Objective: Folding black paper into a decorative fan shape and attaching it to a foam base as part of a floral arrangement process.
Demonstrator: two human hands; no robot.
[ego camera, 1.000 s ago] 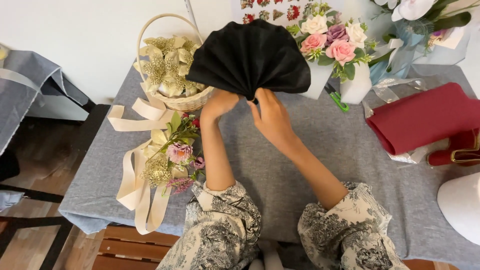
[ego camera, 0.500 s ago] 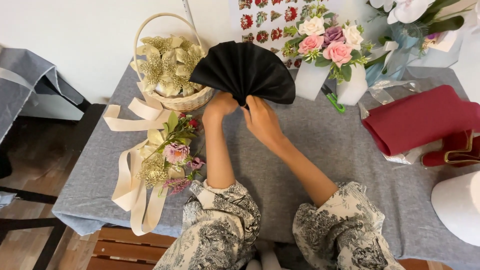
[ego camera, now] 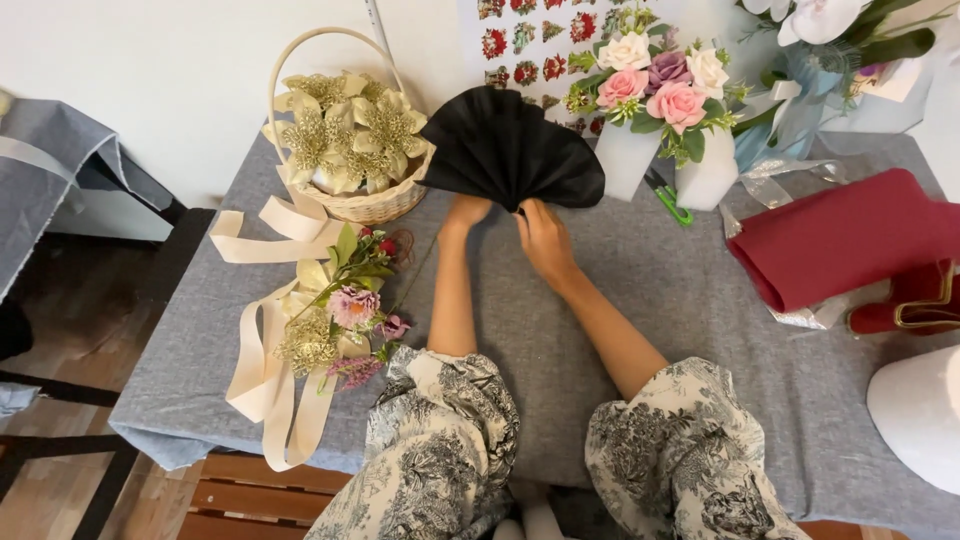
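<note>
Head view: both hands pinch the gathered base of a black paper fan (ego camera: 508,150) that lies spread on the grey tabletop (ego camera: 700,330), between the basket (ego camera: 370,205) and the white vase (ego camera: 710,170). The left hand (ego camera: 466,212) is clamped on the fan's left lower edge, and the right hand (ego camera: 543,238) is closed on the pleats at the centre. To my eye, a tight, even pinch at the base keeps the folds from slipping. The basket holds gold paper flowers (ego camera: 350,130); the vase holds pink and cream roses (ego camera: 660,80).

Bright, even daylight; soft shadows; sharp focus.
</note>
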